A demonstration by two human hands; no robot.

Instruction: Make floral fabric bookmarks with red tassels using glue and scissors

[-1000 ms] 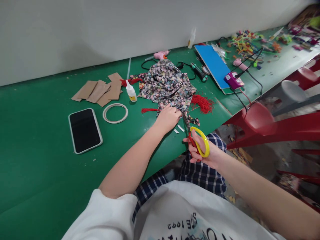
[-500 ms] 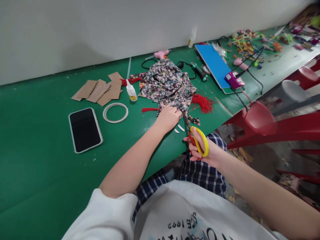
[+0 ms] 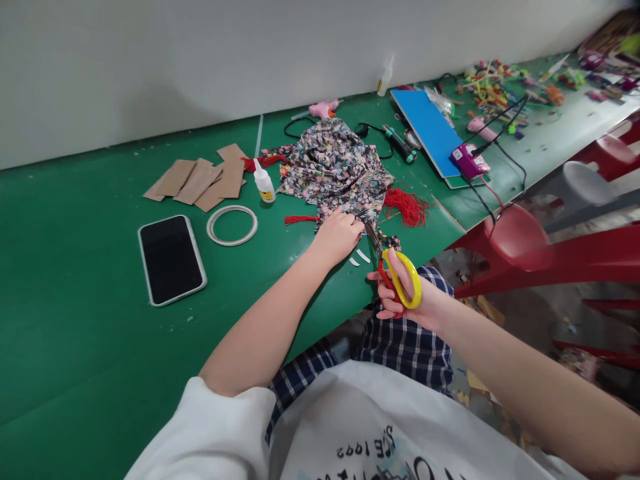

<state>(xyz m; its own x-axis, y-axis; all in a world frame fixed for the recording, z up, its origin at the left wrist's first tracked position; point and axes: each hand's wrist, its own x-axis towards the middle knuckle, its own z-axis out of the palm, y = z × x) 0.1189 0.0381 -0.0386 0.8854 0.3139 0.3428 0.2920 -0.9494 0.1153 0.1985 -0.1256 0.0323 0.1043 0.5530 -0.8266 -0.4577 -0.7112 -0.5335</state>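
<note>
Floral fabric (image 3: pixel 340 160) lies bunched on the green table, with red tassels (image 3: pixel 407 207) at its sides. My left hand (image 3: pixel 339 233) presses on the fabric's near edge, its fingers curled and gripping the cloth. Scissors (image 3: pixel 411 280) with yellow and red handles are in my right hand (image 3: pixel 395 293), their blades at the fabric just right of my left fingers. The blade tips are partly hidden in the pattern. Two small white strips (image 3: pixel 363 256) lie on the table below the blades.
Left of the fabric are a glue bottle (image 3: pixel 265 183), a white ring (image 3: pixel 232 225), cardboard pieces (image 3: pixel 200 180) and a phone (image 3: pixel 173 260). Beyond it lies a pink glue gun (image 3: pixel 323 109). To the right are a blue board (image 3: pixel 427 130), a purple power block (image 3: pixel 469 160) and red chairs (image 3: pixel 520 233).
The scissor handles in my right hand have tilted slightly and spread a little farther apart. My left hand stays on the fabric.
</note>
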